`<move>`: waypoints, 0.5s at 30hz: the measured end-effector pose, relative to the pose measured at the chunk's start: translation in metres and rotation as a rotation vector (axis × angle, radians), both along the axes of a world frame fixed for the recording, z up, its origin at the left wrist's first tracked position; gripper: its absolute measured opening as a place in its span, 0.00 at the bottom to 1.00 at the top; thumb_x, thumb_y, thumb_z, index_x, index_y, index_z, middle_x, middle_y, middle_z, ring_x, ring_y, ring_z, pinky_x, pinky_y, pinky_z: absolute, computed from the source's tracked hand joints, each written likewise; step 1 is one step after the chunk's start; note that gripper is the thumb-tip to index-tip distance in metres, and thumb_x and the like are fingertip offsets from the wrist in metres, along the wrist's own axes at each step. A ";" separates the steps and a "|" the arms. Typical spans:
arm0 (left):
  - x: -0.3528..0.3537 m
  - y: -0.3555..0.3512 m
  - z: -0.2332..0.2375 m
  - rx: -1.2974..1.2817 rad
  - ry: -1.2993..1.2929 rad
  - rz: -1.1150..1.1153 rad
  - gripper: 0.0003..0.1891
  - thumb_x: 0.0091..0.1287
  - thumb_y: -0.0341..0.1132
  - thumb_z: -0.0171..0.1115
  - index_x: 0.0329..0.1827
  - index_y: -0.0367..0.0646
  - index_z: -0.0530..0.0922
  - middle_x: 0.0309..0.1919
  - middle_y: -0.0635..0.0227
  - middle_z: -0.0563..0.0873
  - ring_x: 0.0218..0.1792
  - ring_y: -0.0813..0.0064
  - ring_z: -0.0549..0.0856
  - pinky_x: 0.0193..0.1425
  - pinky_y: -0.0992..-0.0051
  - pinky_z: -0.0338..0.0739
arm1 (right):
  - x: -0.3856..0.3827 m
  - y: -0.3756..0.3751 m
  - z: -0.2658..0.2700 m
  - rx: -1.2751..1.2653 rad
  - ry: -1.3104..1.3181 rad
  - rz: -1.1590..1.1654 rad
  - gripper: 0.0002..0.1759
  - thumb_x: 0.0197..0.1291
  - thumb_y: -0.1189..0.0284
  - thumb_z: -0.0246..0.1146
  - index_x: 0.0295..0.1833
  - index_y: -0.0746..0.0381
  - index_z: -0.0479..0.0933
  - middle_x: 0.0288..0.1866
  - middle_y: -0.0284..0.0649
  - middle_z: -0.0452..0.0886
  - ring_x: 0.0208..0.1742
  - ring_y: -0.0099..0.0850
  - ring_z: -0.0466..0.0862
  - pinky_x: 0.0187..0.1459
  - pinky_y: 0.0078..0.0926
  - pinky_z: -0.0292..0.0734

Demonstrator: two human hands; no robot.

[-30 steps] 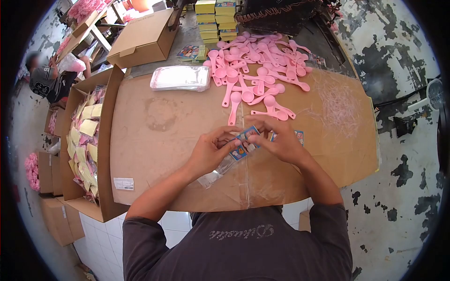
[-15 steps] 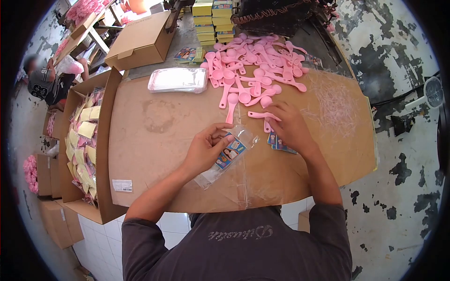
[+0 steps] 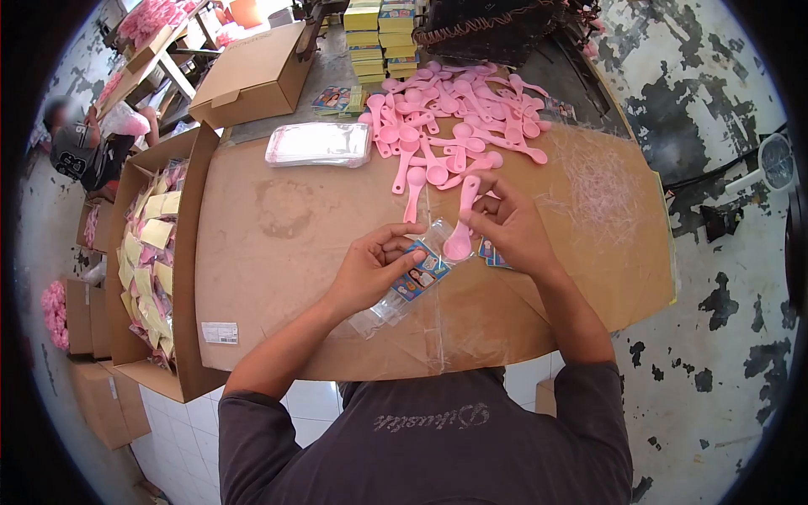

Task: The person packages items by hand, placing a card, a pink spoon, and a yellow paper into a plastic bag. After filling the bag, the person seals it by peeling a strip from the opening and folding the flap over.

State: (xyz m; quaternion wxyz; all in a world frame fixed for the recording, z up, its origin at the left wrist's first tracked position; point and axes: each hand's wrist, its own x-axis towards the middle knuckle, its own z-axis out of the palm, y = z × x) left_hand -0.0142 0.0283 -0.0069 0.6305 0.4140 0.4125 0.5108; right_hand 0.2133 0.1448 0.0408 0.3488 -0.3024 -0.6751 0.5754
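Note:
My left hand (image 3: 370, 265) pinches a clear plastic bag (image 3: 383, 314) that has a printed blue card (image 3: 421, 276) in it. Between the thumb and fingers of my right hand (image 3: 509, 223) is a pink measuring spoon (image 3: 459, 242), bowl down, close to the bag's mouth. A few more blue cards (image 3: 495, 254) lie partly hidden under that hand. Beyond both hands spreads a heap of pink spoons (image 3: 471, 101), with one loose spoon (image 3: 415, 189) just past my left fingertips.
A stack of clear bags (image 3: 318, 145) lies at the left of the cardboard-covered table (image 3: 252, 286). An open carton (image 3: 202, 252) of filled packets stands along the left edge. Card stacks (image 3: 367, 38) and a closed box (image 3: 252, 71) are at the back. Another person (image 3: 80, 147) sits far left.
My right hand has turned the pink spoon from lying sideways to bowl down and brought it left, towards the bag. The left hand has stayed nearly in place with the bag.

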 end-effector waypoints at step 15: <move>0.010 -0.004 -0.005 0.018 -0.017 0.079 0.13 0.80 0.28 0.63 0.62 0.32 0.81 0.55 0.61 0.90 0.52 0.80 0.89 0.56 0.78 0.85 | -0.022 -0.034 -0.027 0.127 0.147 -0.124 0.25 0.69 0.81 0.70 0.69 0.67 0.71 0.52 0.43 0.82 0.47 0.28 0.91 0.47 0.25 0.88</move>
